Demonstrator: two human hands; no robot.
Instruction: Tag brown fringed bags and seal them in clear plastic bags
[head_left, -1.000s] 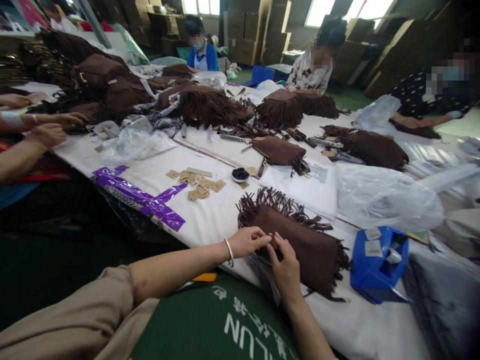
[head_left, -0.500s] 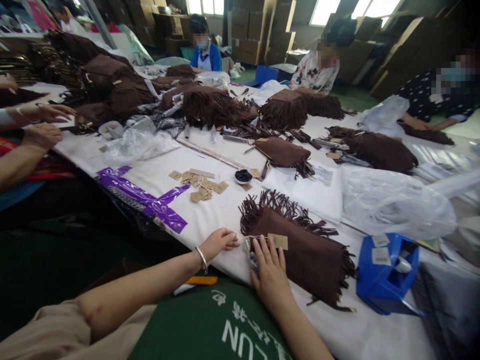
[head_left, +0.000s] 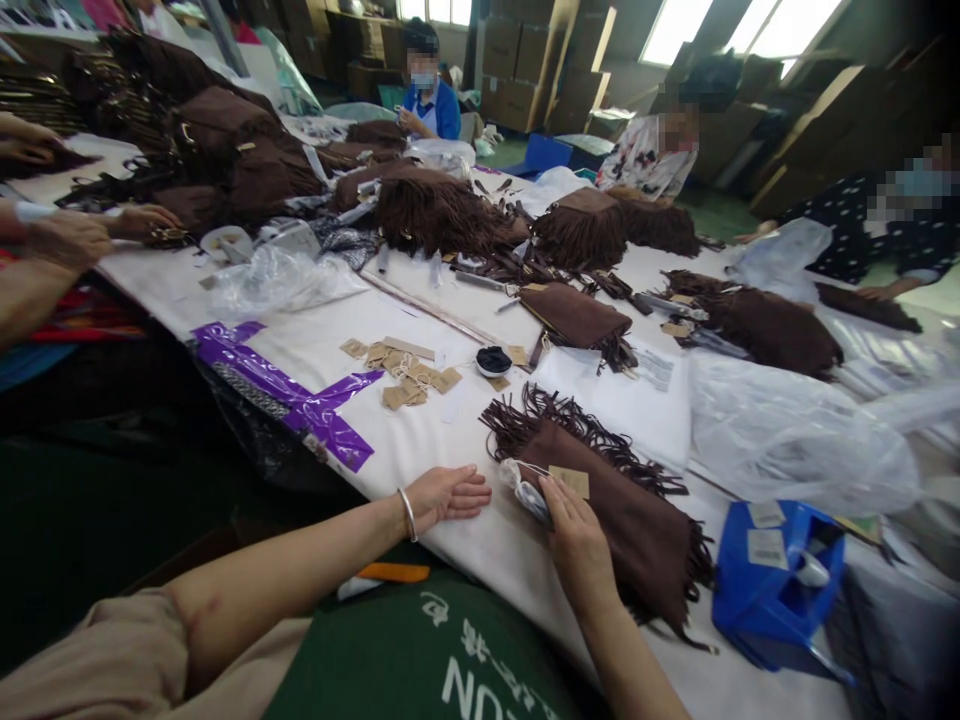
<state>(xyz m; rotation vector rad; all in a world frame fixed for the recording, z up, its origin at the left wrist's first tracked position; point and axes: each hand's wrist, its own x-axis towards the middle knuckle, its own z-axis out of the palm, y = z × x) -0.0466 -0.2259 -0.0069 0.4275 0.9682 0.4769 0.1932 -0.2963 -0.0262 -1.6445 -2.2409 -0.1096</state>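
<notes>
A dark brown fringed bag [head_left: 637, 510] lies flat on the white table, its fringe spread along the far side. My right hand [head_left: 577, 535] rests on the bag's left part, fingers stretched out and close together, beside a tan tag [head_left: 568, 481] on a white string. Just left of those fingers is a plastic-wrapped bundle [head_left: 525, 492] at the bag's edge. My left hand [head_left: 448, 497], with a silver bangle at its wrist, lies open on the table edge, left of the bag, holding nothing.
Tan tags [head_left: 409, 378] and a small bowl of black strings [head_left: 493, 361] lie beyond my hands. A blue tape dispenser [head_left: 776, 580] stands right of the bag. Purple tape [head_left: 322, 405] marks the left edge. Brown bags are piled farther back; other people work around the table.
My right hand has shifted right across the bag, uncovering more of the plastic-wrapped bundle. My left hand has moved slightly right and its fingers have straightened.
</notes>
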